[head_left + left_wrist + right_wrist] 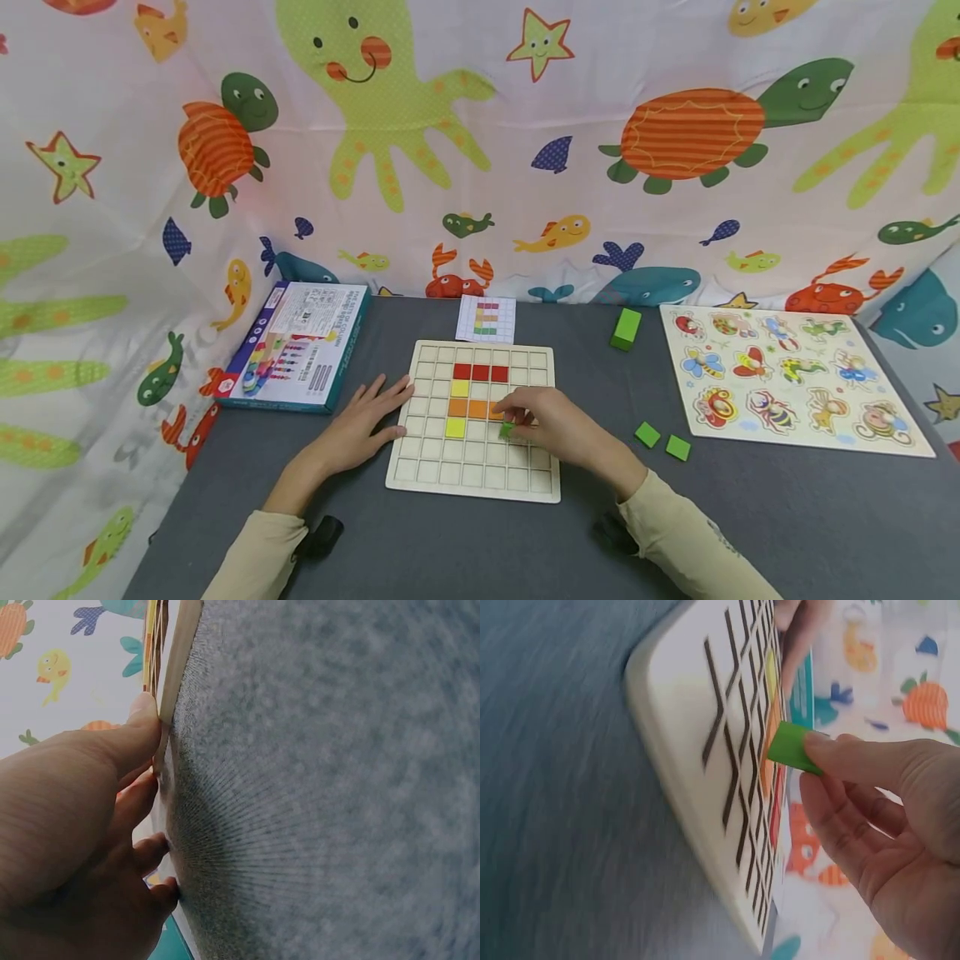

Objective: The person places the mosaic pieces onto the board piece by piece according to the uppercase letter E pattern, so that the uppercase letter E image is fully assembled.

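A pale wooden grid board [472, 490] lies on the table. Three red tiles [481, 373] form a row in it, with a yellow tile [459, 389] below, a row of orange tiles [477, 409] under that, then another yellow tile [454, 428]. My right hand [558, 425] pinches a green square tile [789, 746] between thumb and fingers, just above the board's cells. At the board's left edge rests my left hand [360, 429], fingers spread; in the left wrist view its thumb [142, 724] touches the rim.
A grid-printed card [486, 319] with a coloured pattern lies behind the board. Two loose green tiles [663, 441] and a green block or stack [626, 328] lie to the right. Farther right is an insect picture board [795, 379]; a flat box [300, 346] lies at the left.
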Available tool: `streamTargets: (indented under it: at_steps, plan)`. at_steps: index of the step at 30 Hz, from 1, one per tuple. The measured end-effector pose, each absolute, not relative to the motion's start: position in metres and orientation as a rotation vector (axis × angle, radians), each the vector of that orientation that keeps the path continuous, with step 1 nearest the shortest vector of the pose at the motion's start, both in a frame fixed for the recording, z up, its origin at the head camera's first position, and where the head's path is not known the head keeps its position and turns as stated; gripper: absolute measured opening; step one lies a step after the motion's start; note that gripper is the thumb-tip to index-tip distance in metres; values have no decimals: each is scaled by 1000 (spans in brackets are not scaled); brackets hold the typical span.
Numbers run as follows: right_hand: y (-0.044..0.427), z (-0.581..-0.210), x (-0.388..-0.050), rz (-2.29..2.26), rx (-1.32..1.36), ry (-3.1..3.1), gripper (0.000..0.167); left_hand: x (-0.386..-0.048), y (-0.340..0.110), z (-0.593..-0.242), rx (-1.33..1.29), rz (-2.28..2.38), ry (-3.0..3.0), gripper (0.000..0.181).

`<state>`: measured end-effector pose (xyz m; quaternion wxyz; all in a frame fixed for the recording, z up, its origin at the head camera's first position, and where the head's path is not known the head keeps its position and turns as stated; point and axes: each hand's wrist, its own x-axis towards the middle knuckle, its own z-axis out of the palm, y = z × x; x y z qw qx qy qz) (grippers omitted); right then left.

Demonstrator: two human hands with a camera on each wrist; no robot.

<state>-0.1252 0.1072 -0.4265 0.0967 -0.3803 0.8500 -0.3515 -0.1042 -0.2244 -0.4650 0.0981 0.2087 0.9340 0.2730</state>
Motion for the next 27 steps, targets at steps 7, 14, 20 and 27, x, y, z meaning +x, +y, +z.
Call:
streamTargets:
  at_steps: [7, 14, 20, 27]
  plan:
    - [74, -428, -121, -1101, -1168, 2469, 28, -107, -222, -464, 623, 802, 2769, 66]
    - [47, -433, -118, -1124, -1164, 2405, 25, -102, -224, -465, 638, 801, 2784, 65]
    - [35, -436, -117, -1076, -1136, 2426, 23, -103, -224, -465, 638, 814, 2788, 65]
    - [29, -441, -117, -968, -1149, 2456, 18, -103, -224, -465, 641, 814, 2777, 65]
